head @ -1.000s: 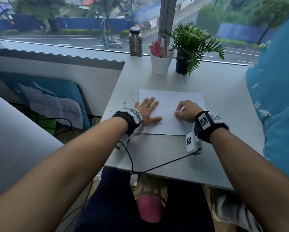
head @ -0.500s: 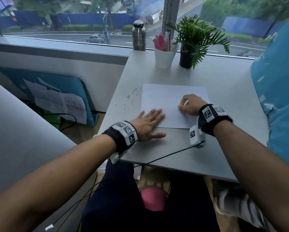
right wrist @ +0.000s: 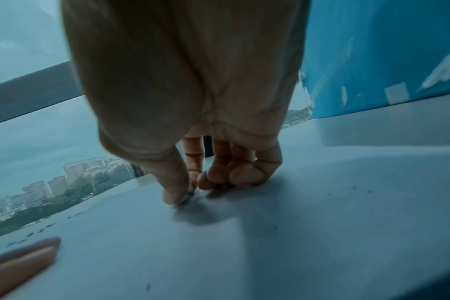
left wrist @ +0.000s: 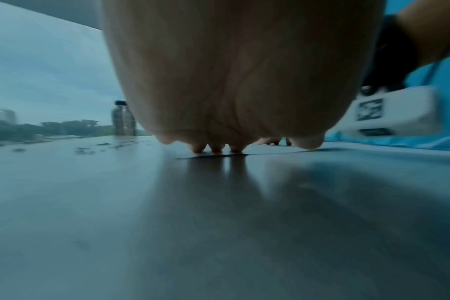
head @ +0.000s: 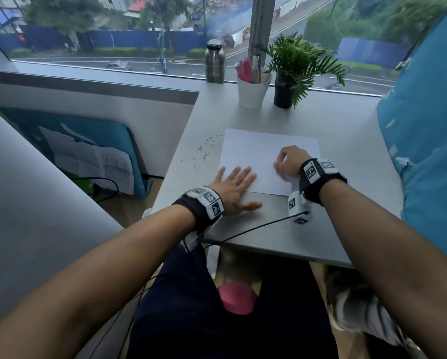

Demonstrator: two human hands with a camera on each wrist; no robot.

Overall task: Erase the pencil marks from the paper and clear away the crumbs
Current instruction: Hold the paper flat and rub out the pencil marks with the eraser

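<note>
The paper [head: 266,156] lies flat on the table [head: 346,141], its long axis running left to right, directly ahead of both hands. The left hand [head: 232,187], fingers straight and spread, presses the sheet's near-left corner. The right hand [head: 289,161] rests on the sheet's right half, thumb and forefinger pinching a small pale object, probably an eraser [right wrist: 191,189], against the paper. The crumbs [head: 204,151] are scattered on the bare table just beyond the paper's left edge, far-left of the left hand, which is nearer them and likely better placed to sweep.
</note>
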